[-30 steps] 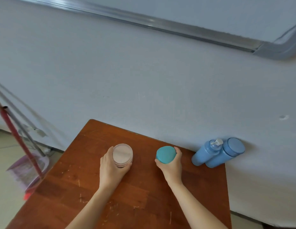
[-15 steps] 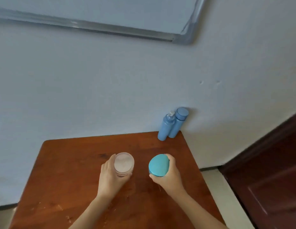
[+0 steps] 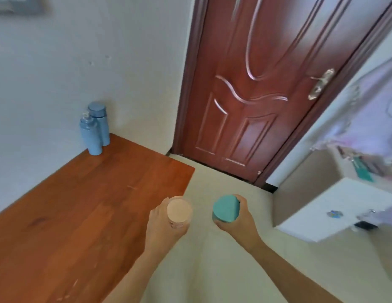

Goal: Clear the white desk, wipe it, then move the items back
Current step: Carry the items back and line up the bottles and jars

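My left hand [image 3: 162, 226] grips a clear jar with a pale pink lid [image 3: 179, 211], held at the right edge of the brown wooden table [image 3: 81, 204]. My right hand [image 3: 236, 221] holds a jar with a teal lid [image 3: 226, 208] in the air over the cream floor, right of the table. Two blue bottles [image 3: 95, 127] stand upright together at the table's far corner against the wall. The white desk [image 3: 322, 211] shows at the right, its corner nearest my right hand, with small items on its top.
A closed dark red door [image 3: 267, 84] with a metal handle [image 3: 319, 84] stands straight ahead. Cream floor [image 3: 223, 270] lies between the wooden table and the white desk. A pale patterned cloth [image 3: 370, 119] hangs at the far right.
Both jars have come off the wooden table and moved right with my hands. My view has swung right, bringing the door and the white desk into sight.
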`<control>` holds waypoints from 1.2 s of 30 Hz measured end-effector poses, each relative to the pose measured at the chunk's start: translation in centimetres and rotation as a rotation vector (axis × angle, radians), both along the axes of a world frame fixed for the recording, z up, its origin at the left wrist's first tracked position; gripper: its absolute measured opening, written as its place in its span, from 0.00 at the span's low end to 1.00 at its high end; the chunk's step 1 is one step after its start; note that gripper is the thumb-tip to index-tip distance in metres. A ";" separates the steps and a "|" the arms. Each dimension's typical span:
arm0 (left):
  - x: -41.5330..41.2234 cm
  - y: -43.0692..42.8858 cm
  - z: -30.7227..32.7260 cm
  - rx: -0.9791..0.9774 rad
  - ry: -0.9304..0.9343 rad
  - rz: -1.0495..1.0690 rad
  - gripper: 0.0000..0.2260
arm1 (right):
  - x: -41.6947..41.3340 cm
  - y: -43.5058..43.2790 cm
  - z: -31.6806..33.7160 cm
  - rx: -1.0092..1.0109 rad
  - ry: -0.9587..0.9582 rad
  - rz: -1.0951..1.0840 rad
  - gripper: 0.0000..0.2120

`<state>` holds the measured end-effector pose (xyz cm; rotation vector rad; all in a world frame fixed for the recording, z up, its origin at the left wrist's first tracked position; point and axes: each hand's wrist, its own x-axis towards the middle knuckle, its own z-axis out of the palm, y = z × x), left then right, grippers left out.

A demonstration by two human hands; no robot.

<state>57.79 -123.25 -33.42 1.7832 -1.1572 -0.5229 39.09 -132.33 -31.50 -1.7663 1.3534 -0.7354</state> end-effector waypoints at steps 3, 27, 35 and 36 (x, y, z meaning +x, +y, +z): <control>-5.7 -0.6 0.8 -0.031 -0.003 -0.162 0.27 | -6.5 2.5 0.5 -0.033 -0.008 -0.161 0.38; -52.5 9.1 -1.7 0.065 -0.073 -0.737 0.26 | -54.1 28.7 -2.4 0.076 0.135 -0.778 0.38; -59.7 1.4 -2.7 0.058 -0.043 -0.758 0.27 | -61.5 22.8 -2.7 0.164 0.245 -0.754 0.37; -60.8 0.0 -2.8 0.062 -0.038 -0.762 0.26 | -62.6 21.7 -2.4 0.166 0.261 -0.756 0.37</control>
